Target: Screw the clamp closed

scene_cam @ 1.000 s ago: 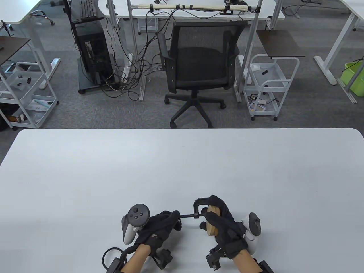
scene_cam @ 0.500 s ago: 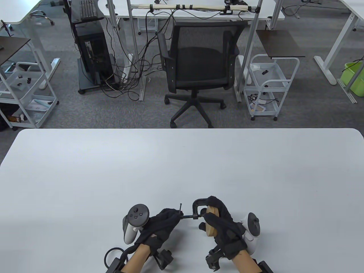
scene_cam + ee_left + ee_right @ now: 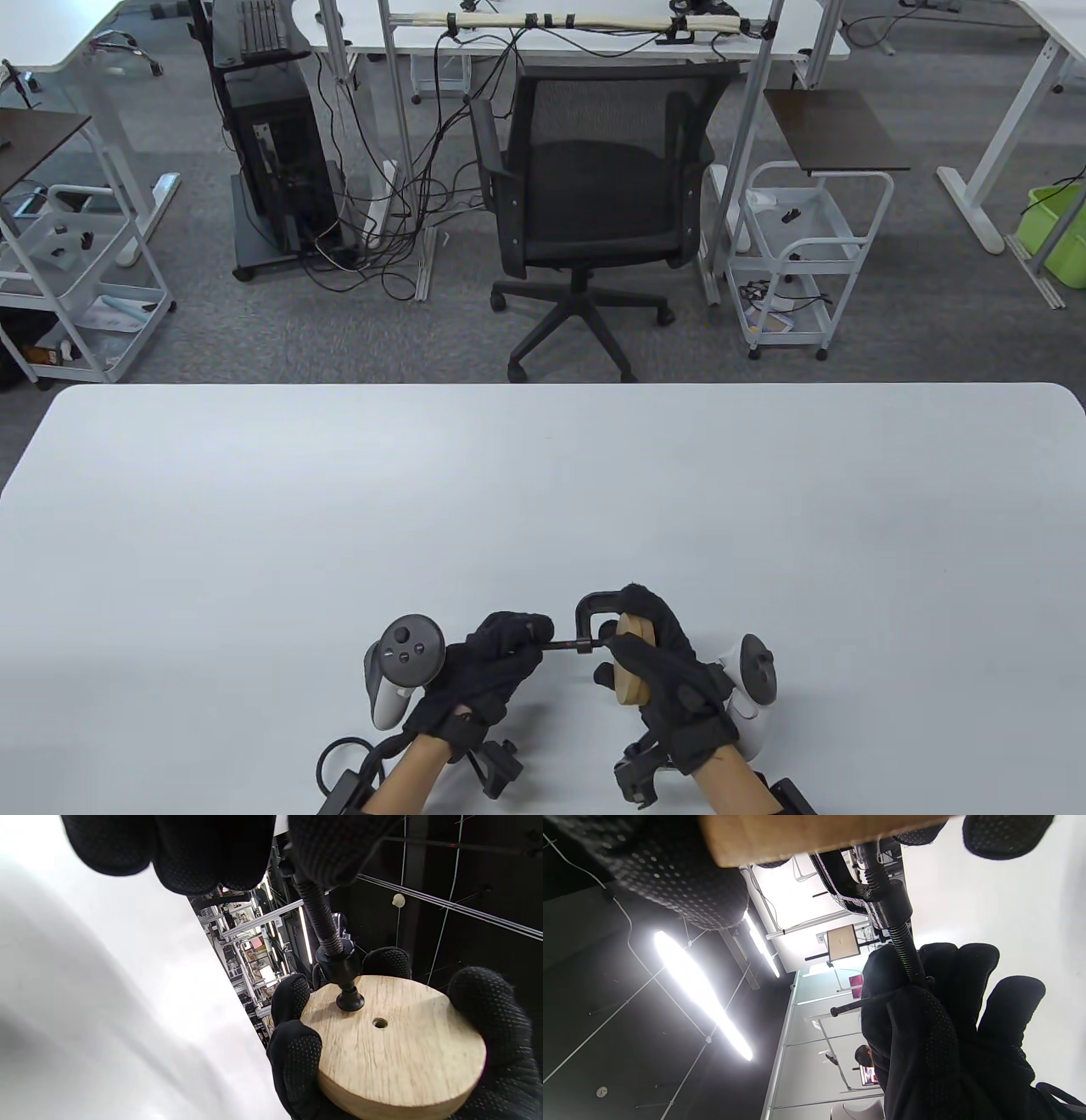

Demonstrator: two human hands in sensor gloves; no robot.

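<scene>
A black C-clamp [image 3: 588, 606] sits around a round wooden disc [image 3: 635, 664] near the table's front edge. My right hand [image 3: 670, 671] grips the disc and the clamp frame and holds them off the table. My left hand [image 3: 516, 642] pinches the handle end of the clamp's threaded screw [image 3: 567, 648]. In the left wrist view the screw [image 3: 320, 916] ends in a swivel pad [image 3: 350, 1001] that touches the disc's flat face [image 3: 394, 1052]. In the right wrist view the thin cross bar [image 3: 857, 1004] pokes out from the left hand's fingers [image 3: 925, 1035].
The white table [image 3: 543, 492] stretches wide ahead of the hands. An office chair [image 3: 594, 195] and white carts [image 3: 806, 255] stand on the floor beyond its far edge. Trackers [image 3: 399, 671] sit on the backs of both hands.
My left hand has rolled over the screw's handle end, turning it. The cross bar stuck up half a second ago and is now covered by the fingers. The right hand has stayed still.
</scene>
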